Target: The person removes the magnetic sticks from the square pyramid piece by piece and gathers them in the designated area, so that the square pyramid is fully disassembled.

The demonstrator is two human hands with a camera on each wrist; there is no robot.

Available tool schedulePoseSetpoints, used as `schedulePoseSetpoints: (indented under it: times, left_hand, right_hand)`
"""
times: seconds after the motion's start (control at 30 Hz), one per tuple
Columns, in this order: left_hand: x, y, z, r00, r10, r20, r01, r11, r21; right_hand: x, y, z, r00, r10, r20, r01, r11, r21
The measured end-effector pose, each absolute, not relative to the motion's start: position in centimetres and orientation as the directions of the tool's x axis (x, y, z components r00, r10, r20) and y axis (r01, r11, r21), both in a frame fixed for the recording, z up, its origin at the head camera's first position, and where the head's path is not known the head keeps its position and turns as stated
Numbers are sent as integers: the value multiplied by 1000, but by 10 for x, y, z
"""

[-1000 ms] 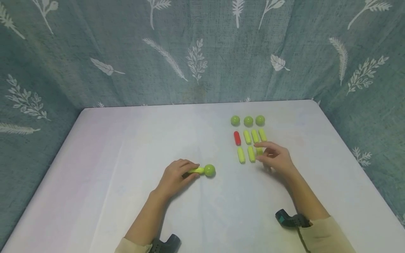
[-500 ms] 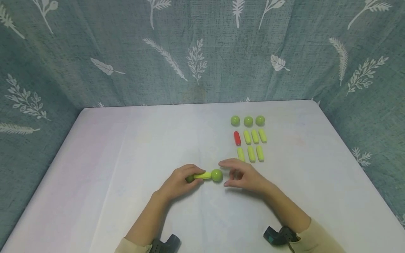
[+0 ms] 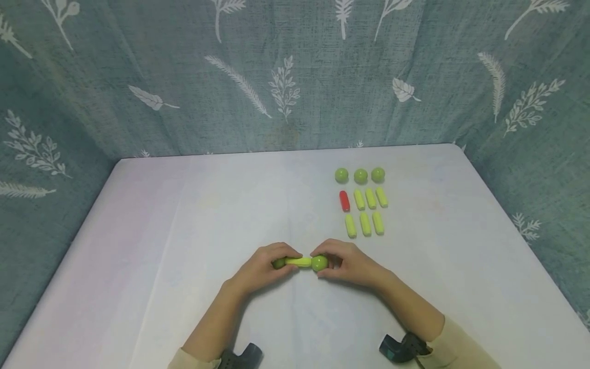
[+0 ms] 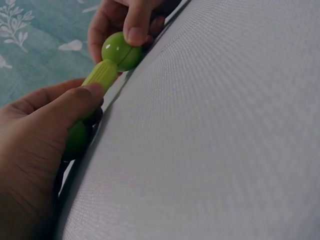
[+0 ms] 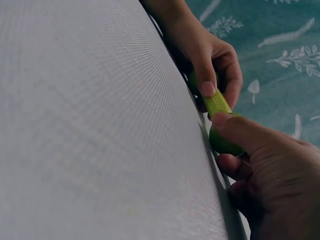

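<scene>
Near the middle of the table, a yellow-green rod [image 3: 299,262] links two green balls, one at each end. My left hand [image 3: 266,265] pinches the rod between thumb and fingers, with the left ball [image 4: 76,141] partly hidden under that palm. From the other side my right hand [image 3: 350,263] grips the right ball [image 3: 319,263], its thumb and fingers on either side. In the left wrist view the rod's ribbed end [image 4: 101,75] meets the right ball. Both hands stay low, close to the white tabletop.
Behind my right hand lie three green balls [image 3: 360,176] in a row, a red rod [image 3: 344,201] and several yellow-green rods [image 3: 365,224] in two rows. The white table [image 3: 207,205] ends at a green leaf-patterned cloth [image 3: 286,77].
My right hand has come left and nearer from the rows of rods and now grips the right ball. My left hand has shifted slightly right and nearer with the rod and balls.
</scene>
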State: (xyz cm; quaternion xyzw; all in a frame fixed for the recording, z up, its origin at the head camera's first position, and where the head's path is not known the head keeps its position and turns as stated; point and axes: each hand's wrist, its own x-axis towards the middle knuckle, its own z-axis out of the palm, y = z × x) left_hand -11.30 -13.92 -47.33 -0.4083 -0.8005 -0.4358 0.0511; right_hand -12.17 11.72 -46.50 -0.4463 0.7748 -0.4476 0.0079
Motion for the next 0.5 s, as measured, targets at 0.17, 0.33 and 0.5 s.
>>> schedulePoseSetpoints:
  times: [0.17,0.33,0.5]
  left_hand:
    - [-113,-139,-472,-682,616,394,666,300,683]
    - [-113,-139,-471,-698,616,366,643,313,699]
    - [-112,-139,-472,-697,618,365,642,310,701]
  right_hand:
    - [-121,118,-465,-612,-700,368,-678,226,-699]
    - [-121,118,-462,-611,-704,361,-679,232,-697]
    - [-120,118,-461,-615,-708,346,-672,242,-700]
